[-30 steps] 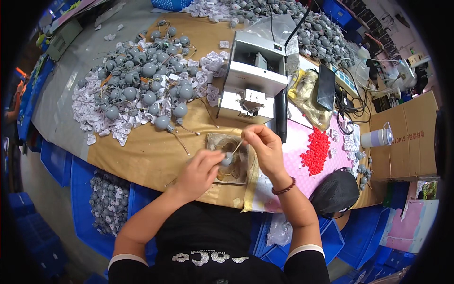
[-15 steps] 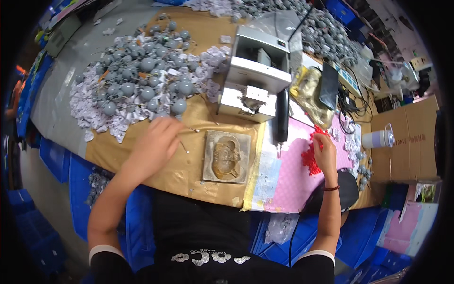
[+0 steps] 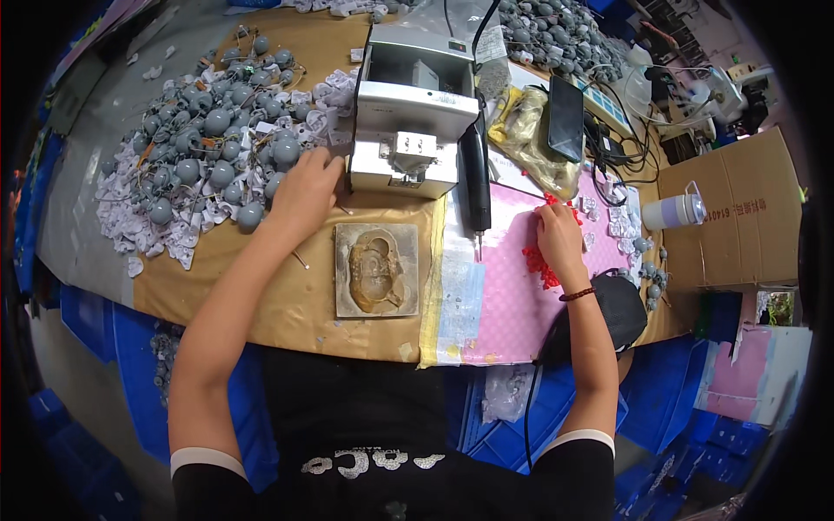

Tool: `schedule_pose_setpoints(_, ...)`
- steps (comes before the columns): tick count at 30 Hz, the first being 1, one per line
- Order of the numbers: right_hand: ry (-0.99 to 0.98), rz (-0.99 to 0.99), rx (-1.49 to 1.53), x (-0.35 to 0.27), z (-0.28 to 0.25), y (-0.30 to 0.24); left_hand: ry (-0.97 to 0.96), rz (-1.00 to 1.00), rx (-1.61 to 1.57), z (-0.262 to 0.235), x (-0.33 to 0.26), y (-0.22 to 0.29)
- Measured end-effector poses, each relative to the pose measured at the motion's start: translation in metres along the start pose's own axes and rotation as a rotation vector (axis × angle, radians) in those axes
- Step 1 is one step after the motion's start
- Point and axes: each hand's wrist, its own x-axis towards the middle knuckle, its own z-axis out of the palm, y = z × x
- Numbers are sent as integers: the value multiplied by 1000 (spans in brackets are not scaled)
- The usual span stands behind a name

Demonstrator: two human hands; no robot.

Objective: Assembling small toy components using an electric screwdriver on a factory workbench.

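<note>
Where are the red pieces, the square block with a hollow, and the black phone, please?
Red pieces (image 3: 547,276): head view, on the pile's lower part.
Square block (image 3: 374,271): head view, inside its hollow.
Black phone (image 3: 565,119): head view, middle of its dark upper face.

Grey floor (image 3: 87,369) shows beside a partly brown-covered workbench (image 3: 178,291).

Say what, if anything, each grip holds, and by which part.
It cannot be told: the left grip is beside the grey balls, the right grip is at the red pieces, and any hold is hidden.
</note>
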Motion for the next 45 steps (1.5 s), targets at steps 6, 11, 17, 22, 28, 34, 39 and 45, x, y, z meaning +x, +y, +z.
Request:
schedule_pose_setpoints(6, 57, 54, 179, 3, -7, -3, 11, -7, -57, -19, -67, 11)
schedule_pose_setpoints(11, -71, 177, 759, 0, -24, -66, 19, 100, 37, -25, -68, -7)
schedule_pose_setpoints(17, -223, 115, 956, 1, -23, -128, 50, 409, -15, -22, -47, -26)
schedule_pose_setpoints(22, -284, 148, 1094, 1, -21, -140, -104, 362, -334, -19, -67, -13)
schedule_pose_setpoints(28, -209, 40, 1174, 2, -28, -152, 128, -84, -636, -23, -80, 32)
schedule_pose_setpoints(34, -77, -299, 1099, 19, -42, -196, 65, 90, -426, -12, -79, 81)
schedule_pose_setpoints(39, 4, -522, 914, 29, -33, -225, -42, -49, -372, -14, -73, 88)
schedule_pose_setpoints(45, 47, -705, 634, 24, -19, -227, 140, -20, -374, -34, -49, 40)
